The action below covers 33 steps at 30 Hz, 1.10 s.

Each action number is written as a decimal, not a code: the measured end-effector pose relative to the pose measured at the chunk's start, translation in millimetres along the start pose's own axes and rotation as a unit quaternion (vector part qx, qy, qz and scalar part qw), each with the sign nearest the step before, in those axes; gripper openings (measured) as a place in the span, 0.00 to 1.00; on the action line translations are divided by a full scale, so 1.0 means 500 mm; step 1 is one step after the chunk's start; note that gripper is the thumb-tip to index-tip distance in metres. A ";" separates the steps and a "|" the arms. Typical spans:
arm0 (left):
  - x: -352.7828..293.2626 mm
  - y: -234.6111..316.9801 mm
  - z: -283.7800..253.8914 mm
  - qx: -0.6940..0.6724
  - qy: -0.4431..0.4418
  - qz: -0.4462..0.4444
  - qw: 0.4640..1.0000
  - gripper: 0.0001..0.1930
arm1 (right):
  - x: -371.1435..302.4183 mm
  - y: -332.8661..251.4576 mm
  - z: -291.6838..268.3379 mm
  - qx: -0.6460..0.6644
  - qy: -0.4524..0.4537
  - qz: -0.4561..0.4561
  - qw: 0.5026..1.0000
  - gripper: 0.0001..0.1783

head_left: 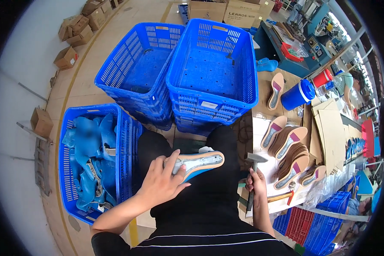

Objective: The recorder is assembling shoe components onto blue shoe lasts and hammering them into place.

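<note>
My shoe workshop.
Blue crates [213, 64] of lasts, stacked insoles [292, 155] on my desk [260, 128], cartons [74, 30] far left.

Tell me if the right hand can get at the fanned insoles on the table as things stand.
Probably yes: the insoles lie uncovered just beyond the right hand. But that hand grips a hammer, so it isn't free to take one.

Forward reach is blocked by two empty blue crates [213, 72]. Left side is closed off by a filled crate [94, 158]. The bench's [264, 128] near edge is crowded with stacked insoles [292, 155]; open room is left above the lap.
</note>
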<state>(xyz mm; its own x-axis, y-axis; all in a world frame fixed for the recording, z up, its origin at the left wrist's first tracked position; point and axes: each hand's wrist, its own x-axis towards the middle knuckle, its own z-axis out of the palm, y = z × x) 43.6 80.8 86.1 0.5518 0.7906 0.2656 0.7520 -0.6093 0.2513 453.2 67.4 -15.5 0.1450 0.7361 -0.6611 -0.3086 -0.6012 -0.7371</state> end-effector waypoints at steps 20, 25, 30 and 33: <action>0.010 0.010 -0.006 0.052 0.004 -0.038 0.998 0.32 | -0.209 -0.176 0.259 -0.503 -0.126 -0.309 0.797 0.19; 0.010 0.004 -0.001 0.041 0.018 -0.032 0.998 0.32 | -0.205 -0.183 0.274 -0.534 -0.122 -0.301 0.780 0.17; 0.012 0.004 -0.001 0.045 0.017 -0.028 0.998 0.31 | -0.196 -0.175 0.269 -0.542 -0.113 -0.323 0.767 0.18; 0.009 0.004 0.005 0.041 0.012 -0.028 0.999 0.30 | -0.199 -0.183 0.267 -0.526 -0.112 -0.295 0.790 0.17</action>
<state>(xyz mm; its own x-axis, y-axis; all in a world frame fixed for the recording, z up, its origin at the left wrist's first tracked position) 48.8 83.3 85.6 0.4997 0.8210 0.2760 0.8090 -0.5562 0.1900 341.5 90.8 136.3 -0.2338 0.9506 -0.2044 0.7200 0.0280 -0.6934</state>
